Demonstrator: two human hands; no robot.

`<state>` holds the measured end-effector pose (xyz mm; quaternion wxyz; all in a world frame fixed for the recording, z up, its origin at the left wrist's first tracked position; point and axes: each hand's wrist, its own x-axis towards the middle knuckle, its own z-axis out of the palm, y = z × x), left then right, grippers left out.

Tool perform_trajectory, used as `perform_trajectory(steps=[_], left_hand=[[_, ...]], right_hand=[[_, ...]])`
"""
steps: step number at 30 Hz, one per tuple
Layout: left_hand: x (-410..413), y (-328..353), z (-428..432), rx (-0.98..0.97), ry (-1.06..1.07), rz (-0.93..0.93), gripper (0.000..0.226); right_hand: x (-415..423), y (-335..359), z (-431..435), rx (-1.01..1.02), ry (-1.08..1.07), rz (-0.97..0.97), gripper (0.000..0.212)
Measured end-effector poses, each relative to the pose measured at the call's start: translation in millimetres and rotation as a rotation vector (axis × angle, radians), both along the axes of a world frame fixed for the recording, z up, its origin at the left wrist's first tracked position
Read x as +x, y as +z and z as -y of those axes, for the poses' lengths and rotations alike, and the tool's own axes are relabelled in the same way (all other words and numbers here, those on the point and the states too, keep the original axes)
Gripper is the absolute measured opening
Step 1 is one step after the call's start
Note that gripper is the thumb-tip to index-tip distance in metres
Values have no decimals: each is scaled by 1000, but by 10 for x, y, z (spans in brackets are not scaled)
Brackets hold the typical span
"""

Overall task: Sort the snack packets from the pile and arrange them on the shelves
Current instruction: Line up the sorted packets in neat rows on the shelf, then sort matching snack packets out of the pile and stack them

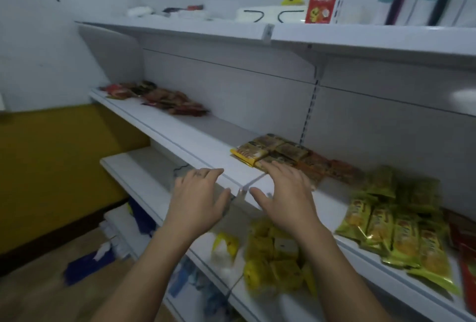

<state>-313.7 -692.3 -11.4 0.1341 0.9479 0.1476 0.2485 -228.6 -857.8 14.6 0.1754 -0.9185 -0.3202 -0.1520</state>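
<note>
Grip: left hand (198,200), right hand (286,192) splayed, empty.
Middle shelf (201,136): yellow packets (265,151) centre, green packets (386,221) right.
Front edge (154,132): beneath both hands.

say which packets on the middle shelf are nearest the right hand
The yellow-brown packets just beyond the right hand; red pile lies far left, green packets farther right.
</note>
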Motion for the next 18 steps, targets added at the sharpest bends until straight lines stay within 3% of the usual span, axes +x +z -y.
perform_trajectory(steps=[9, 18], left_hand=[[-562, 11, -990, 12, 194, -61, 52], [-590, -1, -1497, -10, 279, -63, 53]], right_hand=[[-236, -116, -1207, 28, 187, -76, 65], [-211, -135, -1963, 61, 330, -99, 64]])
